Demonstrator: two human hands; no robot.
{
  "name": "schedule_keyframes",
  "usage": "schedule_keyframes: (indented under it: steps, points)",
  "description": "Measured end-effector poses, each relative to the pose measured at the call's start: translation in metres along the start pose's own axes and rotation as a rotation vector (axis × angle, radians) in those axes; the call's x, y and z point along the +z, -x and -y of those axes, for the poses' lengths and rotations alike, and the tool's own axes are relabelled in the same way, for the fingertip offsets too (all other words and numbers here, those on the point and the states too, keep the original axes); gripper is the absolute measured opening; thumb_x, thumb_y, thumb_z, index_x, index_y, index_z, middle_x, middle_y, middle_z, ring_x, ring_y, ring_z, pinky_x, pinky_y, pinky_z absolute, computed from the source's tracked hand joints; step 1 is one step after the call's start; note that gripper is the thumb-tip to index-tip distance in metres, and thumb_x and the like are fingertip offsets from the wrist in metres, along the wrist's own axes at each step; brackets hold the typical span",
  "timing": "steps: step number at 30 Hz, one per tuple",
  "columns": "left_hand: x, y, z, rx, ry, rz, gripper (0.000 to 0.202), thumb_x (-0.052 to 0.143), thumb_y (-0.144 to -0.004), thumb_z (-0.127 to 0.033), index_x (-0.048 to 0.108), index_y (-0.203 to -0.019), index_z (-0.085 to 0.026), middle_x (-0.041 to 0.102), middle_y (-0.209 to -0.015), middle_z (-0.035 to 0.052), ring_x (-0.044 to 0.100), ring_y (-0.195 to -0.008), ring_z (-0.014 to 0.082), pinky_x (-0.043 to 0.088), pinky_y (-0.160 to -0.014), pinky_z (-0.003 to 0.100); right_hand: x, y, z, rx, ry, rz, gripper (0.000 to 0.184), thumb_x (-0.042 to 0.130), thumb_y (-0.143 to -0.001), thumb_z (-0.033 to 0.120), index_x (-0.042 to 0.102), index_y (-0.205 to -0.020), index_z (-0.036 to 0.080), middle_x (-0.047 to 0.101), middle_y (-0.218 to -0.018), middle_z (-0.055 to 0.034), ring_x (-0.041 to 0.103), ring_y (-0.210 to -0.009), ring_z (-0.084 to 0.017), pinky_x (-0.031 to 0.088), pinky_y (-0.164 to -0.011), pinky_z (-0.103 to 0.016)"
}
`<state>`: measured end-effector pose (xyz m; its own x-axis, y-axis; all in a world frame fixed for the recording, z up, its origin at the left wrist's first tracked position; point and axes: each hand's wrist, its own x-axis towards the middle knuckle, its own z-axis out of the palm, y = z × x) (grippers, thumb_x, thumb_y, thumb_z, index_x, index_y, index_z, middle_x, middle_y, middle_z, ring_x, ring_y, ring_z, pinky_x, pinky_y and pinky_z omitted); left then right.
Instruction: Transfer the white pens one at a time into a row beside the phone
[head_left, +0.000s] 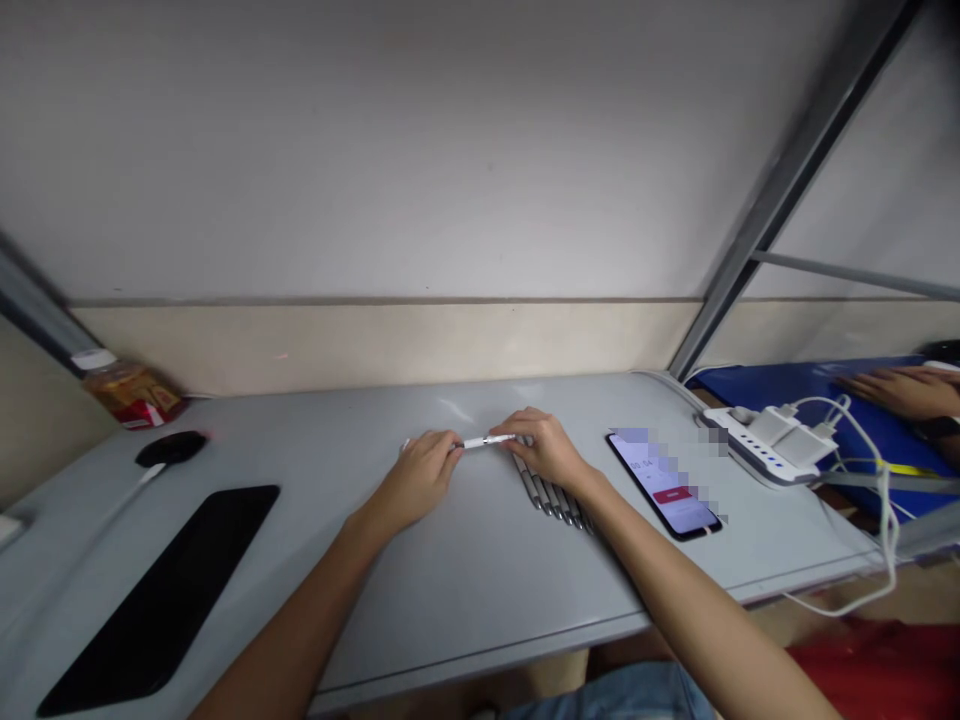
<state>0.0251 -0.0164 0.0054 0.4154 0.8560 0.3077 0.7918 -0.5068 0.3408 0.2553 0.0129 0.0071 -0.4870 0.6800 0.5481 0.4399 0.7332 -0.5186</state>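
Note:
A slim white and silver pen (pixel 475 442) is stretched level between my two hands above the grey desk (pixel 480 590). My left hand (pixel 424 472) pinches its left end, and that end is partly hidden by the fingers. At the other end, my right hand (pixel 546 446) closes thumb and fingers on the pen near its silver part. Several grey pens (pixel 555 497) lie side by side on the desk just under my right hand and wrist, their upper parts covered by the hand.
Right of my arm lies a lit phone (pixel 664 485), with a white power strip (pixel 761 445) and cables beyond. To the left are a black phone-shaped slab (pixel 161 600), a round black charger (pixel 171 448) and a bottle (pixel 129 388). Another person's hand (pixel 904 390) rests on a blue surface.

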Motion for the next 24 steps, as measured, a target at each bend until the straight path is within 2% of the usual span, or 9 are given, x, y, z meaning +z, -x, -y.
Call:
schedule_keyframes:
  steps: [5, 8, 10, 13, 15, 17, 20, 22, 24]
  points:
    - [-0.004, 0.000, -0.003, 0.040, -0.019, 0.034, 0.026, 0.031, -0.097, -0.033, 0.054, -0.093, -0.020, 0.059, -0.089, 0.0037, 0.053, -0.085, 0.0193, 0.041, -0.078, 0.034, -0.002, -0.001, 0.004, 0.143, -0.226, -0.001, 0.015, 0.065, -0.083, 0.024, 0.073, -0.095, 0.020, 0.072, -0.092, -0.0053, 0.062, -0.081, -0.017, 0.045, -0.073, -0.027]
    - [-0.006, -0.001, -0.003, 0.057, -0.015, 0.025, 0.026, 0.031, -0.097, -0.032, 0.054, -0.094, -0.020, 0.058, -0.088, 0.0037, 0.051, -0.085, 0.0191, 0.040, -0.078, 0.034, -0.003, -0.001, 0.006, 0.223, -0.343, 0.069, 0.022, 0.063, -0.084, 0.034, 0.072, -0.096, 0.017, 0.070, -0.087, -0.0051, 0.060, -0.075, -0.015, 0.043, -0.067, -0.025]
    - [-0.006, -0.001, -0.002, 0.071, -0.022, 0.014, 0.026, 0.030, -0.097, -0.031, 0.053, -0.093, -0.020, 0.058, -0.087, 0.0033, 0.050, -0.085, 0.0189, 0.040, -0.079, 0.034, -0.003, 0.000, 0.008, 0.257, -0.379, 0.106, 0.027, 0.059, -0.086, 0.039, 0.071, -0.095, 0.016, 0.067, -0.076, -0.0028, 0.055, -0.067, -0.013, 0.040, -0.061, -0.024]
    - [-0.005, -0.001, -0.002, 0.096, -0.035, -0.005, 0.024, 0.031, -0.097, -0.029, 0.053, -0.093, -0.020, 0.057, -0.087, 0.0031, 0.050, -0.085, 0.0187, 0.040, -0.078, 0.033, -0.003, 0.000, 0.009, 0.291, -0.388, 0.136, 0.037, 0.051, -0.089, 0.045, 0.067, -0.077, 0.014, 0.052, -0.057, 0.0024, 0.043, -0.053, -0.010, 0.033, -0.053, -0.022]
    - [-0.005, -0.001, -0.004, 0.106, -0.044, -0.015, 0.023, 0.032, -0.097, -0.029, 0.052, -0.091, -0.020, 0.057, -0.086, 0.0032, 0.050, -0.084, 0.0187, 0.040, -0.077, 0.033, -0.003, -0.001, 0.009, 0.316, -0.377, 0.140, 0.048, 0.044, -0.091, 0.049, 0.057, -0.060, 0.015, 0.044, -0.050, 0.0039, 0.038, -0.048, -0.008, 0.031, -0.051, -0.022]
    - [-0.005, -0.001, -0.006, 0.108, -0.046, -0.016, 0.023, 0.032, -0.096, -0.029, 0.052, -0.089, -0.020, 0.057, -0.086, 0.0032, 0.049, -0.083, 0.0187, 0.039, -0.076, 0.032, -0.003, -0.001, 0.008, 0.355, -0.371, 0.150, 0.055, 0.038, -0.093, 0.052, 0.050, -0.054, 0.015, 0.040, -0.046, 0.0041, 0.036, -0.045, -0.008, 0.031, -0.050, -0.023]
    - [-0.004, -0.001, -0.007, 0.105, -0.037, -0.018, 0.023, 0.031, -0.097, -0.028, 0.051, -0.090, -0.020, 0.057, -0.086, 0.0031, 0.049, -0.083, 0.0186, 0.039, -0.076, 0.033, -0.007, -0.001, 0.008, 0.392, -0.392, 0.192, 0.052, 0.036, -0.093, 0.053, 0.057, -0.064, 0.015, 0.043, -0.046, 0.0040, 0.038, -0.044, -0.009, 0.033, -0.050, -0.023]
    - [-0.003, -0.001, -0.005, 0.100, -0.035, -0.024, 0.024, 0.030, -0.097, -0.028, 0.051, -0.091, -0.021, 0.058, -0.086, 0.0031, 0.049, -0.084, 0.0187, 0.039, -0.077, 0.033, -0.011, -0.001, 0.007, 0.377, -0.414, 0.202, 0.037, 0.051, -0.087, 0.051, 0.063, -0.088, 0.015, 0.049, -0.054, 0.0044, 0.043, -0.049, -0.010, 0.035, -0.051, -0.022]
    - [-0.002, -0.001, -0.003, 0.090, -0.044, -0.021, 0.025, 0.028, -0.097, -0.028, 0.051, -0.091, -0.021, 0.058, -0.087, 0.0032, 0.049, -0.084, 0.0189, 0.038, -0.077, 0.034, -0.014, -0.001, 0.006, 0.342, -0.430, 0.185, 0.040, 0.067, -0.077, 0.043, 0.059, -0.108, 0.019, 0.054, -0.066, 0.0041, 0.047, -0.055, -0.010, 0.038, -0.052, -0.021]
